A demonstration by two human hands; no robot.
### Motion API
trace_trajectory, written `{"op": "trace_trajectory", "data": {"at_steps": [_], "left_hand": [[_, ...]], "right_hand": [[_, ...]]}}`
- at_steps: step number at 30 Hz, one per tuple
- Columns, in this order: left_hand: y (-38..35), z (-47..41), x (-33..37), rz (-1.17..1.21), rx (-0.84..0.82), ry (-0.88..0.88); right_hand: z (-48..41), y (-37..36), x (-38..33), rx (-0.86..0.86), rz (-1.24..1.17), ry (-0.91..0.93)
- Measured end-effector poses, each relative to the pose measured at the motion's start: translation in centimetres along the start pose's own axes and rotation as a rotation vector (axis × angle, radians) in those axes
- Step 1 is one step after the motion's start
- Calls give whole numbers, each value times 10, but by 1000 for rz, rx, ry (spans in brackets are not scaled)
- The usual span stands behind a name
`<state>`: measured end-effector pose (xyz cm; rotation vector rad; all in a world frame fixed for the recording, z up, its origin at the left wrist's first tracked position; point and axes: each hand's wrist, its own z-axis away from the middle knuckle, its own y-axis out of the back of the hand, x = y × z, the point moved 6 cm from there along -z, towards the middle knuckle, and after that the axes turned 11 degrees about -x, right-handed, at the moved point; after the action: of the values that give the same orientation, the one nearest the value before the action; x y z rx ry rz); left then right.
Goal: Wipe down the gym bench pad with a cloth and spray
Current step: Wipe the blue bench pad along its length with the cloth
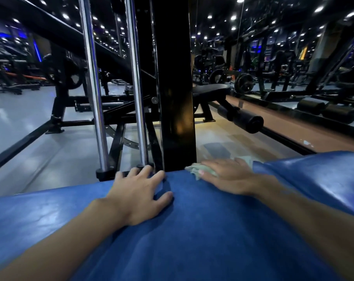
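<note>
Head camera looks down over a blue bench pad (192,240) that fills the lower part of the picture. Both bare forearms reach forward over it.

The left hand (139,195) lies palm down on the pad near its far edge. Its fingers are spread apart, and the fingertips reach the rim of the pad, with the thumb stretched out to the right side.

The right hand (230,175) lies flat on a pale green cloth (196,169) at the far edge of the pad. Its fingers are held close together and point to the left, pressing the cloth down on the blue surface. A crumpled part of the cloth shows beyond the fingertips, and another part shows behind the back of the hand. The hand is a little blurred.

Just behind the pad, between the two hands, stands a thick black post (176,88). To its left two shiny chrome rods (95,98) go down to the floor. Further back a black bench (210,90) stands near a mirror wall (293,57). No spray bottle is in view.
</note>
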<state>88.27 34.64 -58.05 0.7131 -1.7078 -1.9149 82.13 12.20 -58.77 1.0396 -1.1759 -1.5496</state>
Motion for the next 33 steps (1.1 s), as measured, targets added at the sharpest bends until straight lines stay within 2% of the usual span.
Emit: {"op": "trace_trajectory", "data": {"at_steps": [3,8,11,13,15,18,22,25,27,30,33], "left_hand": [[-6,9,-18,43,-27,32],[-6,17,-31,162,21,19],[-9,28,-52,143,28,57],[-12,35,-62,123,15,95],[-15,39,-64,142,15,96],[-12,42,-65,221,43,86],[-1,44,-75,439,178,101],[12,37,-74,496,273,82],[25,24,-58,471,302,30],[39,-10,-18,432,243,-55],[35,-42,18,409,108,-74]], "right_hand": [[3,-1,4,-17,-11,-117],[-5,-12,-81,-24,45,37],[-6,-9,-80,-25,0,90],[-5,-7,-67,-38,-70,63],[-6,-7,-65,-26,-30,18],[-11,-10,-102,-31,52,27],[-15,-17,-145,-8,53,163],[-4,-4,-131,62,-123,253],[9,5,-110,105,-164,234],[27,-2,-75,92,-211,157],[38,-2,-50,299,-393,157]]}}
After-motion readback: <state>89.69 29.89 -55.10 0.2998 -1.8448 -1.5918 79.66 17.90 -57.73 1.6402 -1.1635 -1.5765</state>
